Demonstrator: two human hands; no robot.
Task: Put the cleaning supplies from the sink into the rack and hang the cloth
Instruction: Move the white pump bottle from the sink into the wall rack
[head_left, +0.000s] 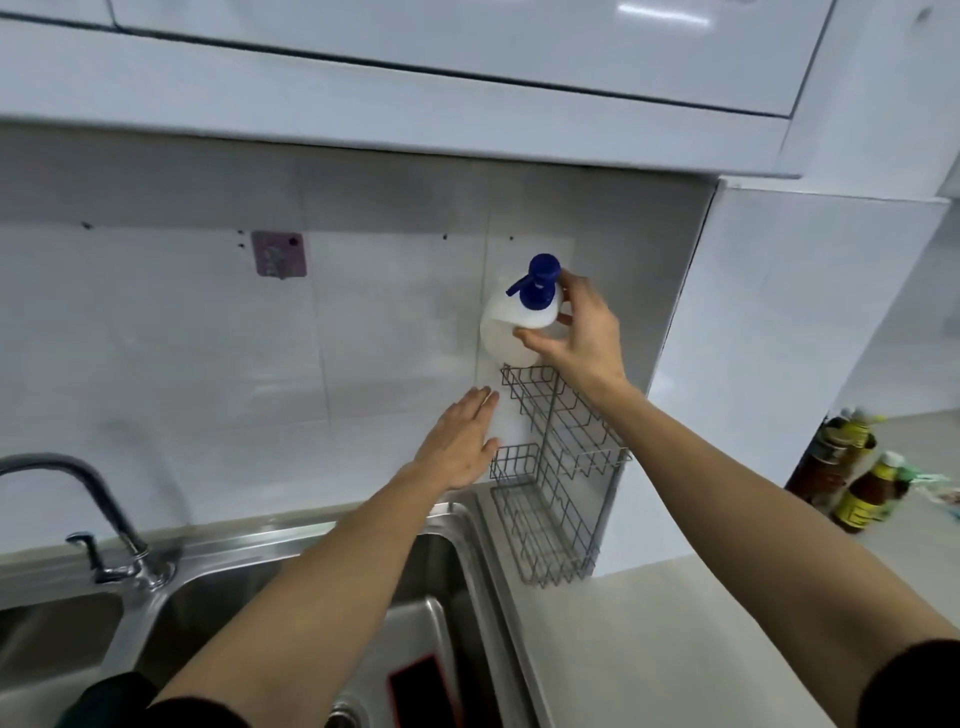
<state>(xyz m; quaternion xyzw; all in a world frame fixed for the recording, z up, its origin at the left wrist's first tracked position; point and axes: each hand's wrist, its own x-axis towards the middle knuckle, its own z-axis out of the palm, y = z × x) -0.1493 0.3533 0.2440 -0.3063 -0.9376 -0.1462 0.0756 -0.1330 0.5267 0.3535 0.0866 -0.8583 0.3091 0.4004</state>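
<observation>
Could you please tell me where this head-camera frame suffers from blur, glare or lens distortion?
Head view: wide-angle bending curves the cabinet edge and countertop; glare patches sit on the cabinet doors at top right; the sauce bottles at the right edge are smeared; the right hand on the pump bottle and the wire rack are reasonably sharp.

red-and-black flat object (415, 691) in steel sink: bottom cut by frame | brown sauce bottles (852, 478): blurred, labels unreadable | white pump bottle (514, 327) base: behind right hand (582, 338)

A home kitchen: steel sink (311, 535) with faucet (78, 499), tiled backsplash (208, 338), sauce bottles (852, 478) on the counter (675, 649).
</observation>
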